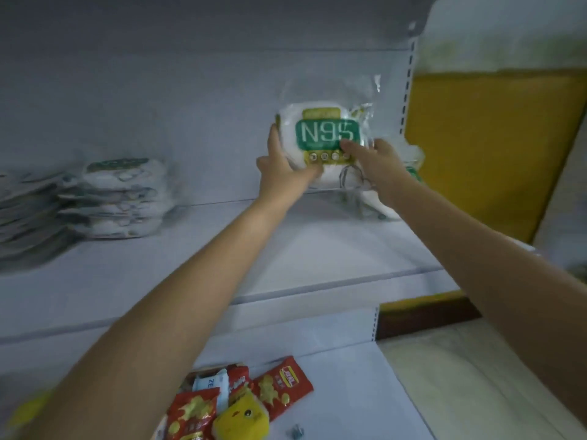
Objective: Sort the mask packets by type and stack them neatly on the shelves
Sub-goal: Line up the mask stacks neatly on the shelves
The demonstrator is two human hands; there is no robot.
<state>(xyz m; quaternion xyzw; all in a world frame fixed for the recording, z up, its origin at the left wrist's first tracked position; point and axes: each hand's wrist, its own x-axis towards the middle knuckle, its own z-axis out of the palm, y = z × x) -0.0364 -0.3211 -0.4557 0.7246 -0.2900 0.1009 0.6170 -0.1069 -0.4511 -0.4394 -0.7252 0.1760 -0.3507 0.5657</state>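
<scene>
Both arms reach up and forward to the upper shelf point(286, 249). N95 packet point(324, 134), a white bag with a green label, is held upright and facing the camera between the two hands, at the back right of the shelf and close to the slotted upright post point(408, 84). Left hand point(282, 166) grips the packet's left edge, with the fingers running up the side and the thumb low at the front, so the packet sits just right of the palm. Right hand point(374, 157) comes in from the right with its back to the camera. Its fingers point(347, 146) lie across the lower right of the label, touching it. The thumb is hidden, so cannot tell whether this hand clamps the packet or only presses on it. The packet's bottom is at or just above the shelf surface; contact is unclear. A loose clear-wrapped packet point(374, 201) lies on the shelf under the right wrist, and more white and green wrapping point(414, 158) shows behind that hand. The stack of mask packets point(124, 198) lies flat on the left of the same shelf, well apart from the hands. A second, blurred stack point(28, 214) sits just left of it. A yellow panel point(492, 147) stands right of the post. On the lower shelf point(349, 392) are red snack packets point(279, 389) and a yellow item point(241, 417), touching each other.
</scene>
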